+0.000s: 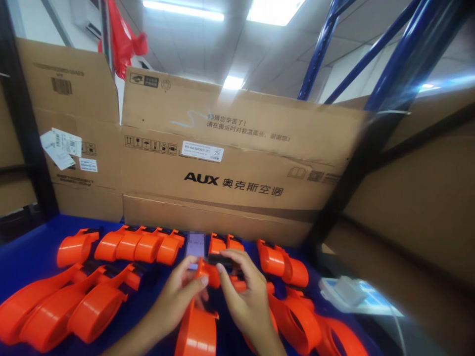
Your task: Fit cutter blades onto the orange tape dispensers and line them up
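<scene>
Both my hands are at an orange plastic tape dispenser (196, 329) in the middle, with its broad rounded body hanging low and its narrow end up. My left hand (182, 287) is closed, with thumb and fingers pinching the orange narrow end. Closed from the other side, my right hand (243, 282) has its thumb and fingers around the black part (218, 259) at the top. Whether that black part is fixed to the orange body is hidden by the fingers. Just behind the hands lies a phone (195, 247) with its screen lit.
Several similar orange dispensers stand in rows on the blue surface: front left (98, 309), back left (146, 245), back right (272, 259) and front right (300, 321). A cardboard wall (237, 163) closes off the back. A clear plastic container (343, 292) and white cable (398, 326) are at right.
</scene>
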`<state>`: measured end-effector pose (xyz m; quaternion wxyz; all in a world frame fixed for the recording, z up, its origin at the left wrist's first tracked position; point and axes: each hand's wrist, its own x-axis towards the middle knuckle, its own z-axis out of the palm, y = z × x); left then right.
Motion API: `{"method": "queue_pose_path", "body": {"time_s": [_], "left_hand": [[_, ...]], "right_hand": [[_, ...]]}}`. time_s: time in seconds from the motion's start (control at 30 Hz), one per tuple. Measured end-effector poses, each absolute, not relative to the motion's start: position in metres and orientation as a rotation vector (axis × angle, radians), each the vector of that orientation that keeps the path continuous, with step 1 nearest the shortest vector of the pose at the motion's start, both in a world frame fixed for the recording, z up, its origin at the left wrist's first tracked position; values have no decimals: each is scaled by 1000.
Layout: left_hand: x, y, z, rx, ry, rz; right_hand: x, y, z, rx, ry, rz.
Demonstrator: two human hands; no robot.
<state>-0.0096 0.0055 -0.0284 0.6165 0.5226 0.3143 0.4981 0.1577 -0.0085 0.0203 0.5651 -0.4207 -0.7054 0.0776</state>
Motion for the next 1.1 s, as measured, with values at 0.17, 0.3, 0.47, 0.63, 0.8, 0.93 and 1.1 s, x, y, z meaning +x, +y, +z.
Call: {"method": "queue_pose_path", "body": {"time_s": [0.17,0.3,0.47,0.63,0.8,0.93,1.1], "left_hand": [[-13,10,-27,1145,754,1235],[-14,13,-27,1110,783,1277],[-13,12,-27,1086,758,1274],[-11,8,-23,1079,694,1286],[-9,5,-20,1070,669,1289],[-8,5,-21,1077,699,1263],[-12,12,-21,1098,759,1266]], "right_hand": [[157,-8,20,-981,-1730,150],[158,-6,19,-962,-1801,132],[156,-4,19,-936,-1856,41],[155,-5,17,-977,-1809,-35],[158,-2,13,-984,-1916,33],[156,-2,10,-990,-1967,46],[159,-5,15,-961,-1920,138]]}}
